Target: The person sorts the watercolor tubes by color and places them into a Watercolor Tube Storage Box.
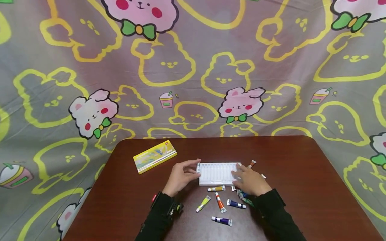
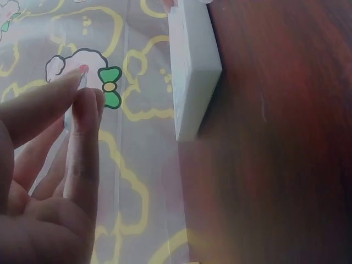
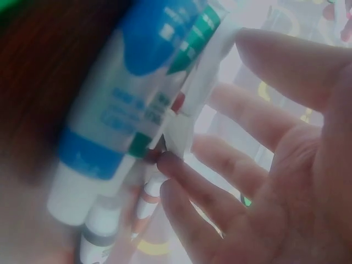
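Note:
A white plastic tray (image 1: 215,174) with rows of slots lies on the table between the hands; its white side (image 2: 197,82) also shows in the left wrist view. My left hand (image 1: 180,176) pinches a small whitish paint tube (image 1: 198,168) between thumb and fingertips at the tray's left end. In the left wrist view, fingers mostly hide this tube. My right hand (image 1: 251,180) rests over the tray's right end, its fingers spread and fairly straight. A blue-and-white paint tube (image 3: 110,99) looms close to this hand in the right wrist view.
Yellow (image 1: 203,204), orange (image 1: 220,203), dark blue (image 1: 236,204), purple (image 1: 221,221) and ochre (image 1: 216,189) paint tubes lie in front of the tray. More tubes sit partly under my right hand. A yellow box (image 1: 155,156) lies at the back left; a patterned curtain (image 1: 193,67) hangs behind.

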Motion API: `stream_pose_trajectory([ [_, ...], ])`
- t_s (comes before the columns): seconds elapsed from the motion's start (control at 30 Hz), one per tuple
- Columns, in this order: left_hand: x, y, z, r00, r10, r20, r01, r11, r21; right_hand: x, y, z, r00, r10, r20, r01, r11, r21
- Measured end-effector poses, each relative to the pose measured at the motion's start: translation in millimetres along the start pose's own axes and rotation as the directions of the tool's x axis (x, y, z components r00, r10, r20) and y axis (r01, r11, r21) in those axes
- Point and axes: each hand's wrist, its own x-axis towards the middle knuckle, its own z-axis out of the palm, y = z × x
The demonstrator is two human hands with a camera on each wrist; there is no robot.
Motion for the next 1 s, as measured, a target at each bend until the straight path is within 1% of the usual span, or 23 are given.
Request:
stream_pose_trajectory([
  [0.07,1.3,-4.1,2.1,1.0,0.001,-0.001,-0.001,1.0,0.003,0.6,0.3,1.1,1.0,-0.002,0.001,0.002,1.0,-0.008],
  [0.17,5.8,-17.3,6.7,1.0,0.01,-0.001,-0.01,0.999,0.033,0.8,0.6,2.3,1.0,-0.007,0.001,0.007,1.0,-0.026],
  [0.3,12.9,-32.9,10.9,1.0,0.008,-0.015,-0.007,0.995,0.101,0.8,1.6,3.4,1.0,-0.01,-0.008,0.009,0.998,-0.065],
  [0.4,17.0,-37.4,12.7,1.0,0.013,-0.027,-0.009,0.991,0.136,1.0,2.0,3.2,1.0,-0.006,-0.012,0.005,0.996,-0.087],
  [0.43,18.3,-38.3,13.6,0.999,0.026,-0.025,-0.022,0.989,0.147,0.8,1.8,2.7,1.0,-0.006,-0.014,0.005,0.996,-0.088],
  [0.53,21.9,-40.4,17.6,0.999,0.044,-0.004,-0.043,0.982,0.186,0.5,1.2,1.4,1.0,-0.005,-0.012,0.004,0.997,-0.082],
  [0.63,24.8,-41.8,23.0,0.999,0.036,0.025,-0.042,0.961,0.272,-0.1,0.2,0.1,1.0,-0.011,-0.013,0.01,0.998,-0.069],
  [0.7,26.2,-42.0,26.3,0.999,0.011,0.04,-0.024,0.942,0.335,-0.3,-0.4,-0.5,1.0,-0.011,-0.011,0.01,0.998,-0.065],
  [0.8,28.2,-42.1,29.5,0.998,-0.005,0.055,-0.018,0.909,0.415,-0.3,-0.3,-0.5,1.0,-0.008,-0.011,0.007,0.997,-0.071],
  [0.83,29.0,-42.1,30.2,0.998,-0.015,0.057,-0.011,0.903,0.429,-0.4,-0.1,-0.5,1.0,-0.009,-0.012,0.008,0.997,-0.074],
  [0.93,30.7,-42.2,30.5,0.998,-0.018,0.061,-0.013,0.886,0.464,0.1,0.4,-0.4,1.0,-0.011,-0.014,0.01,0.997,-0.072],
  [1.0,31.5,-42.2,30.4,0.998,-0.033,0.061,-0.001,0.876,0.483,0.3,0.6,-0.5,1.0,-0.014,-0.013,0.013,0.998,-0.068],
])
